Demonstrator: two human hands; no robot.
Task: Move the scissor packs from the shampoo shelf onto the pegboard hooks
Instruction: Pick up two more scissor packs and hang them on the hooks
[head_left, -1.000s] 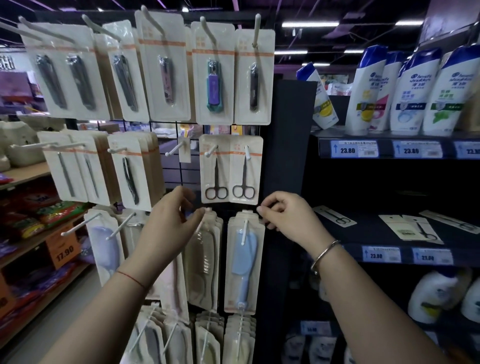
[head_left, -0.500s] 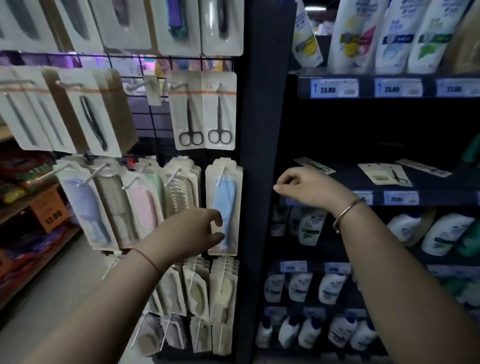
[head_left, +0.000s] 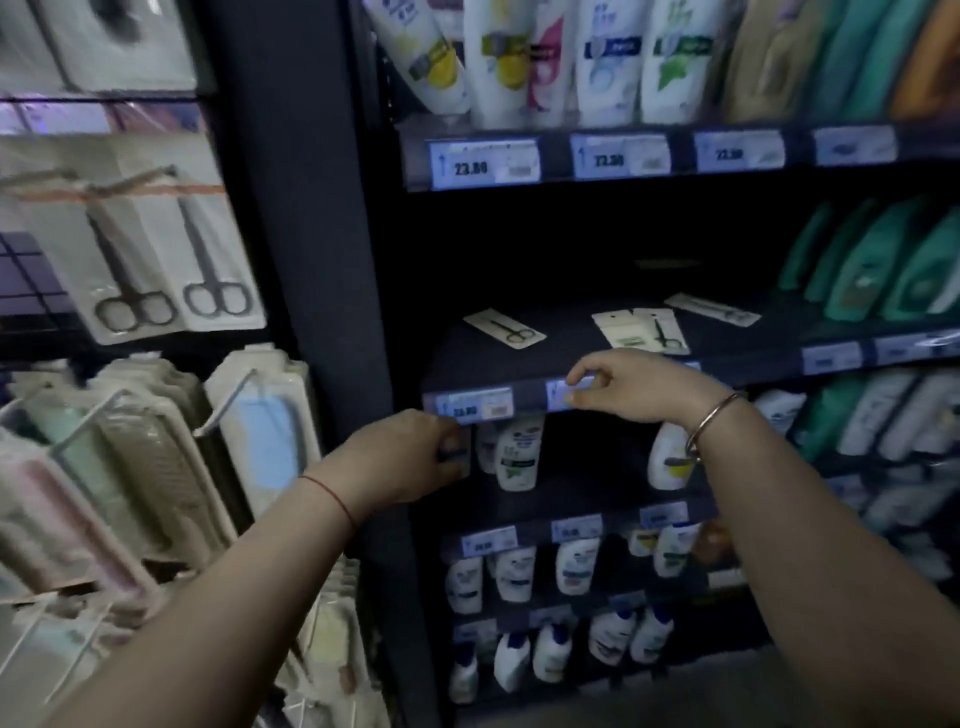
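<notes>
Dark shelf (head_left: 571, 358): in our head view four scissor packs lie flat on it, one at the left (head_left: 505, 327), a pair near the middle (head_left: 641, 328), one further back right (head_left: 712, 309).
Pegboard hooks (head_left: 130, 179): two scissor packs (head_left: 156, 249) hang there, left of the dark upright.
Right hand (head_left: 644, 387): fingers curled loosely at the shelf's front edge, by a price tag (head_left: 563, 396); we see nothing held.
Left hand (head_left: 402, 457): half-closed just below the edge, holding nothing we can make out.

The picture is dim and motion-blurred; the shelf (head_left: 597, 358) recess is very dark, and edges bend outward.
</notes>
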